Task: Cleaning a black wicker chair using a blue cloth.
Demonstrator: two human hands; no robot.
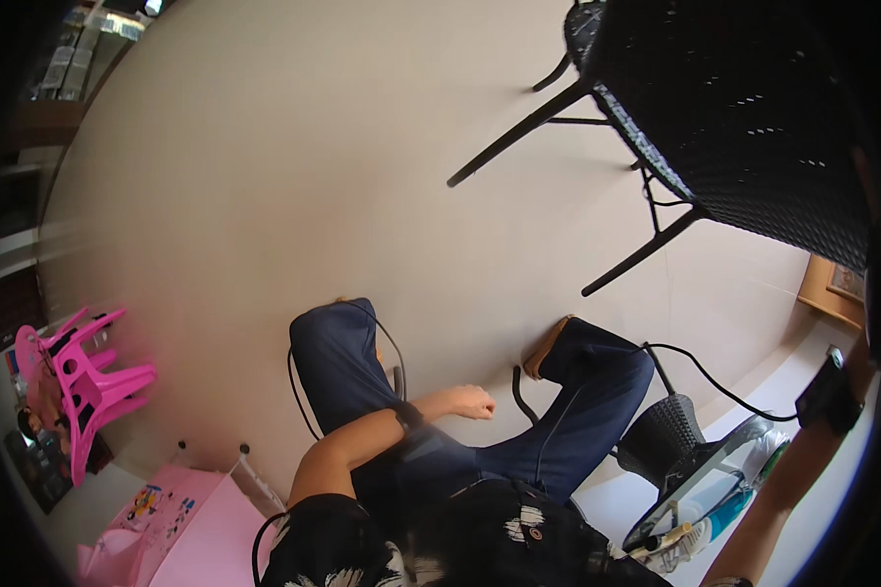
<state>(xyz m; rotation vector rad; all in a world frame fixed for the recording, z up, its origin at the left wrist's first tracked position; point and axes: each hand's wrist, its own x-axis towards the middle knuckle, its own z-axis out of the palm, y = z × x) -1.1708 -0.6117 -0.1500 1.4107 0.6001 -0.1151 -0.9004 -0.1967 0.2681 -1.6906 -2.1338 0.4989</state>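
Note:
My left hand (470, 402) is held over my lap between my knees. Its fingers are curled closed, and I see nothing in them. A dark band (408, 417) circles that wrist. At the far right my right arm reaches up along the picture's rim, with a black strapped device (830, 396) at the wrist. My right hand (859, 364) fades into the dark rim, so its fingers are hidden. Nearest to it are the black woven chair (754, 127) above and a black cable (719, 375) that runs to the wrist device.
I am seated with knees apart, in dark blue trousers (338, 352). At the left are a pink plastic chair (93, 391) and a pink box-like piece (176, 519) with small stickers. A clear plastic-wrapped bundle (715, 509) lies by my right side. A wooden frame (832, 291) stands at the far right.

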